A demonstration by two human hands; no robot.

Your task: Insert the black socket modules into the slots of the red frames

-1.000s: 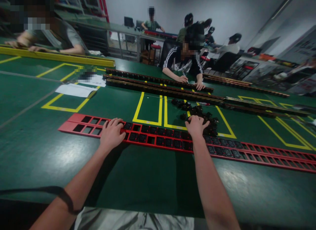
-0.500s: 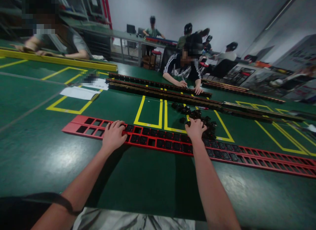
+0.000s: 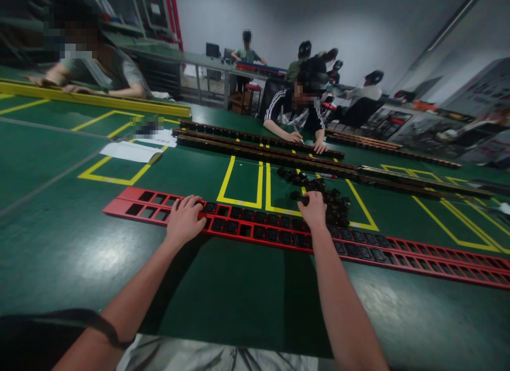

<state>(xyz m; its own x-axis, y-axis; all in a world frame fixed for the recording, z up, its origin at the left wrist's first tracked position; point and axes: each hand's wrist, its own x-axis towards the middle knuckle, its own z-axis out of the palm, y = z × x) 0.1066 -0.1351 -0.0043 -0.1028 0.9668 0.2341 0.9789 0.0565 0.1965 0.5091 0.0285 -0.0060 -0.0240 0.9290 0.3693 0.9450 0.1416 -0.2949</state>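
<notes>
Two long red slotted strips [image 3: 255, 230] lie side by side across the green table, their middle slots filled with black socket modules. My left hand [image 3: 184, 219] rests on the strips near their left part, fingers curled over the far strip's edge. My right hand [image 3: 314, 209] reaches past the strips into a pile of loose black socket modules [image 3: 330, 198], fingers closed down among them; what they hold is hidden.
Dark strips [image 3: 258, 142] lie further back, where a person in a striped jacket [image 3: 297, 116] works with both hands. Another person [image 3: 95, 68] sits at the far left behind a yellow rail [image 3: 95, 99]. Papers [image 3: 131, 150] lie on the left. Yellow floor-tape boxes mark the table.
My right hand has moved slightly further into the pile of black modules. The view has tipped a little; my left hand stays on the strips.
</notes>
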